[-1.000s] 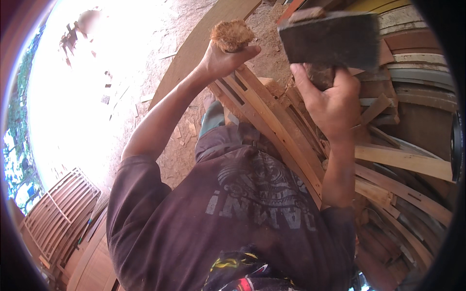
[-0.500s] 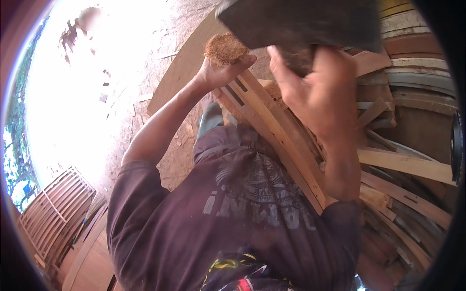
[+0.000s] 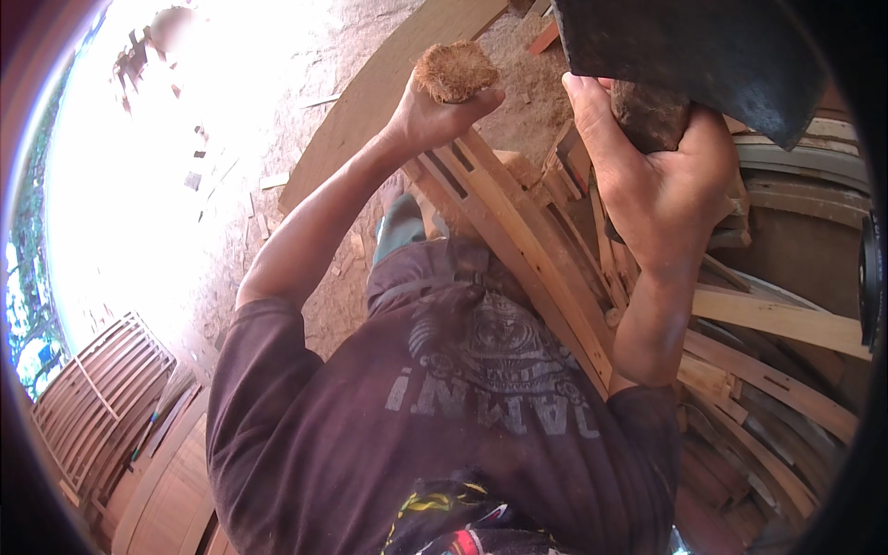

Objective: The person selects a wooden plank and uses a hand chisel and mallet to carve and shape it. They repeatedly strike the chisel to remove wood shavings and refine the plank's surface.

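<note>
Two Grips, Both Full

Starting at the far left with a slatted frame, low by the rim. On past wood chips littering the floor, then over a pale curved board. Now to the left hand, closed around a wooden handle with a shaggy, fibrous top poking above the thumb. Looks light, stiff in the shaft, soft and frayed at the crown; likely sits best in a fist just below that fuzz, exactly as held. Can't see the lower end, nor tell what it touches.

Next, slotted timber, near that fist and slanting down to the right. Should prove stiff and fairly heavy; best taken by the long edges, clear of the slots.

Across to the right hand, wrapped around the thick brown grip of a hammer. Held high, with the broad dark head tilted, well apart from the frayed top. Probably head-heavy, hard, anything but fragile; best gripped on the rough wood, away from that sharp-looking corner. Finishing far right at stacked boards. Can't make out any container, so no contents to call.
</note>
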`<state>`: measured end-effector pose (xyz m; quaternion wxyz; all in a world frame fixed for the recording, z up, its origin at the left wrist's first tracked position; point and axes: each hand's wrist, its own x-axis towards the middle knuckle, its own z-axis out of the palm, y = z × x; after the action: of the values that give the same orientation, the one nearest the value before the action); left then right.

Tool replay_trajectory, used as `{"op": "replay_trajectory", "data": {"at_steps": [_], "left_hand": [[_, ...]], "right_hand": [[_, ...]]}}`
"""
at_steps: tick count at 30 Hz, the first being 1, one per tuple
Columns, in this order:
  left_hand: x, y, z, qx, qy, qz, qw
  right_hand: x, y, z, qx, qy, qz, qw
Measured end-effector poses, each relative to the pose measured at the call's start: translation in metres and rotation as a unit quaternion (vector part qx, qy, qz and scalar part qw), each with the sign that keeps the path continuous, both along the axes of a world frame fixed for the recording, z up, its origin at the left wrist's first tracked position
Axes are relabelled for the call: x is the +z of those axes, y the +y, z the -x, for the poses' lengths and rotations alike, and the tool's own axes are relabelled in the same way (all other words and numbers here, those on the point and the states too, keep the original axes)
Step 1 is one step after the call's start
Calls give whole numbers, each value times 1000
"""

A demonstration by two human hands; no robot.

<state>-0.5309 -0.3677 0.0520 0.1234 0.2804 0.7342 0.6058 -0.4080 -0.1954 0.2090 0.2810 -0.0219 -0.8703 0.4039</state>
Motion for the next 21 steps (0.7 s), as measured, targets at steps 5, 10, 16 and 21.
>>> {"op": "replay_trajectory", "data": {"at_steps": [5, 10, 16, 21], "left_hand": [[4, 2, -3, -5, 3, 13, 1000], [2, 2, -3, -45, -26, 45, 998], [-36, -1, 3, -34, 388, 72, 918], [-54, -19, -10, -59, 282, 109, 951]], "right_hand": [[7, 3, 4, 10, 40, 55, 998], [5, 5, 6, 4, 40, 48, 998], [-58, -4, -1, 97, -198, -194, 956], [-55, 1, -6, 80, -202, -115, 969]]}}
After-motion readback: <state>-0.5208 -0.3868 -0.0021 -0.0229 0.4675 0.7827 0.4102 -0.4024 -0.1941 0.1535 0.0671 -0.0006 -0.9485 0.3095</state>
